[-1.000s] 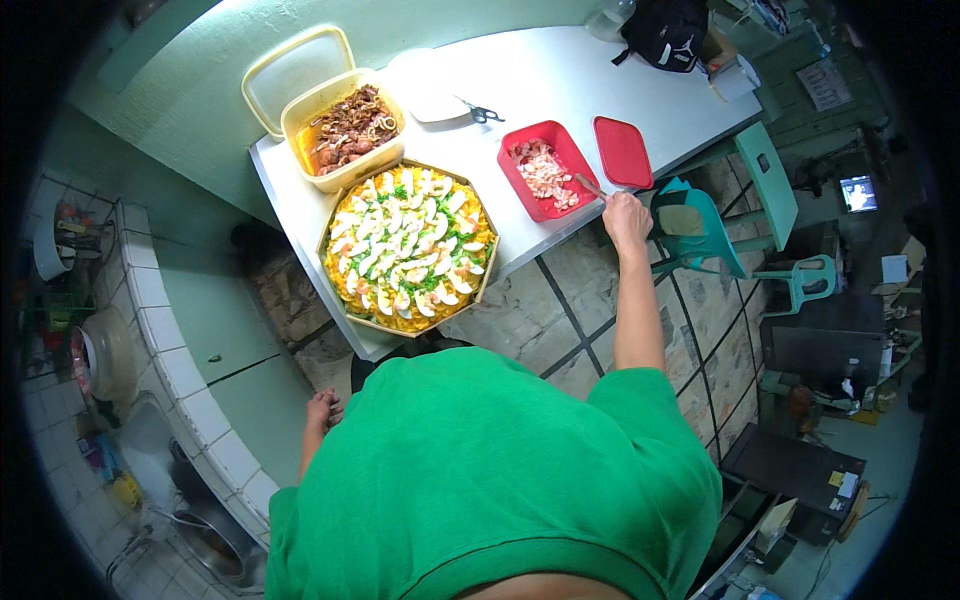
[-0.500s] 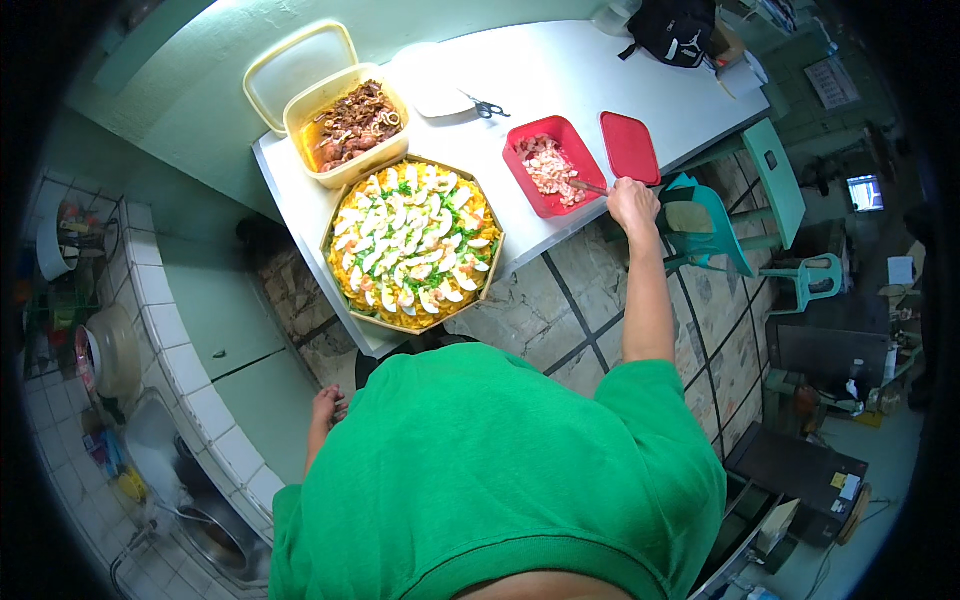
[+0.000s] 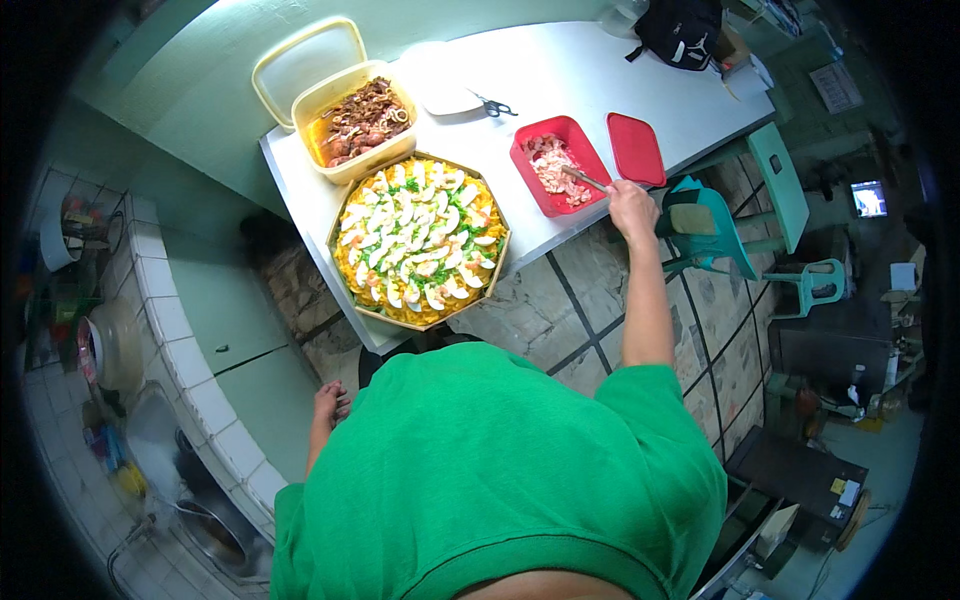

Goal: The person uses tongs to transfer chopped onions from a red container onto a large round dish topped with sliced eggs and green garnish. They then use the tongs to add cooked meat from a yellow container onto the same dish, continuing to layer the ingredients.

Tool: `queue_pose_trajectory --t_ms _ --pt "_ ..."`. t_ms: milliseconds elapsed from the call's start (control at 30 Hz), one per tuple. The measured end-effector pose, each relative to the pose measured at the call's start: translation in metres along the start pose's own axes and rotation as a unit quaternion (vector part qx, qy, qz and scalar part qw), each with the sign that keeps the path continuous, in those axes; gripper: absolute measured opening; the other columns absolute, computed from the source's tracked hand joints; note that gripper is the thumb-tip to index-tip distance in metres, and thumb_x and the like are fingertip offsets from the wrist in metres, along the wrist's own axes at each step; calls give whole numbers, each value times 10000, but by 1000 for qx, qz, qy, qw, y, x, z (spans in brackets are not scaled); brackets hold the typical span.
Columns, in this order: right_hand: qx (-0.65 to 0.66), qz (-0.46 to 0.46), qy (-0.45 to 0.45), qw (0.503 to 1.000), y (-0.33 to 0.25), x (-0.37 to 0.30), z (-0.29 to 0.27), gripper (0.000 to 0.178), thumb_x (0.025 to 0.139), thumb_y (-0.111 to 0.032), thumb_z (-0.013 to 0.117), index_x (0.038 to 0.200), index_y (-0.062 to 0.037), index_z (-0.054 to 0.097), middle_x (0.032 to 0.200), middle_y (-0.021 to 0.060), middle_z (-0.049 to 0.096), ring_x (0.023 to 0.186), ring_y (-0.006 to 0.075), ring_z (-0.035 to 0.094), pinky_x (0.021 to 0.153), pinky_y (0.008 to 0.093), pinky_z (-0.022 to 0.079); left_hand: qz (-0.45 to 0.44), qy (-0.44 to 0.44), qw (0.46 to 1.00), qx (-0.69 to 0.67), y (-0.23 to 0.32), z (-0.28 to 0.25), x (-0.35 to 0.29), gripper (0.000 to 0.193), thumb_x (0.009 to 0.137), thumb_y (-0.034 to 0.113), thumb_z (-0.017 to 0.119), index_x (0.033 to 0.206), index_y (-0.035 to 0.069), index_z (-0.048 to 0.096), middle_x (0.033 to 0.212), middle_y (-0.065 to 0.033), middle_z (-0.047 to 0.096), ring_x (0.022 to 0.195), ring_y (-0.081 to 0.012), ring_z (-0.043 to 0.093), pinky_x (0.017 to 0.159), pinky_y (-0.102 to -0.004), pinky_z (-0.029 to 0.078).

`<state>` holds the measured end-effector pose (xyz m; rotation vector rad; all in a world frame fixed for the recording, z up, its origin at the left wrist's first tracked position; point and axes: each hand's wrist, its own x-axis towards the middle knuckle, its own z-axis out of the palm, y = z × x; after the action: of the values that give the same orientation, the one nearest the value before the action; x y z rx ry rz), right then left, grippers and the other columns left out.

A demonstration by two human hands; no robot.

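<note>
My right hand (image 3: 633,208) reaches over the table's front edge, closed on the handle of a metal spoon (image 3: 588,181). The spoon's far end rests in pale pink chopped pieces, shrimp-like, inside a red plastic container (image 3: 527,132). Down at my left side hangs my left hand (image 3: 330,403), its fingers curled and nothing visible in them. Between my hands, nearer the left, an octagonal tray (image 3: 507,246) holds yellow food (image 3: 440,302) topped with egg slices, chopped greens and some pink pieces.
A cream tub (image 3: 345,172) of brown meat stands behind the tray, its lid (image 3: 308,70) leaning on the wall. Scissors (image 3: 492,105) lie by a white plate (image 3: 448,98). A red lid (image 3: 635,148), black backpack (image 3: 680,35), teal chair (image 3: 735,240) and sink (image 3: 150,425) surround the space.
The spoon's far end has moved up and left within the red container, further into the pink pieces. My view has shifted slightly. The left hand stays low at my side.
</note>
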<state>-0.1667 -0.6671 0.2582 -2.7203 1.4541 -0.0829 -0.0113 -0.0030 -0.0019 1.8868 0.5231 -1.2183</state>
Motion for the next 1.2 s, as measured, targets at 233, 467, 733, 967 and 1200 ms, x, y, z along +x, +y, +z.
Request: queue_pose_trajectory --t_ms 233,467,733,967,1200 --pt "139 -62 73 986 -12 -21 -17 251 919 -312 592 1021 -109 697 956 153 690 894 359 661 760 432 511 -18 -6 1000 8 -18 -5 7 284 966 347 548 1204 198 591 990 10 621 790 -163 607 637 -355 472" --pt "-13 -12 58 998 -21 -18 -8 295 940 -323 518 957 -84 689 978 172 680 905 396 656 796 505 509 -8 -1 999 -31 -17 -2 20 285 967 354 541 1195 189 587 999 5 621 819 -163 608 633 -354 469" --pt "5 3 3 1000 -8 -19 20 270 933 -318 527 964 -99 681 976 183 678 944 417 641 813 518 497 -12 -5 1000 -1 -37 -10 13 286 973 340 541 1205 180 587 977 -9 621 822 -179 610 622 -341 474" --pt "59 18 21 998 0 -26 11 269 930 -305 535 972 -82 680 965 178 675 928 399 642 798 493 499 4 -3 1000 14 -30 -10 12 294 971 353 543 1204 180 586 985 7 626 798 -171 613 625 -345 475" --pt "316 -111 48 941 -64 -38 4 235 935 -276 580 998 -86 703 907 174 680 831 335 666 725 412 498 -52 9 999 -15 0 -1 10 290 968 353 547 1206 193 588 977 29 628 793 -144 613 650 -355 474"
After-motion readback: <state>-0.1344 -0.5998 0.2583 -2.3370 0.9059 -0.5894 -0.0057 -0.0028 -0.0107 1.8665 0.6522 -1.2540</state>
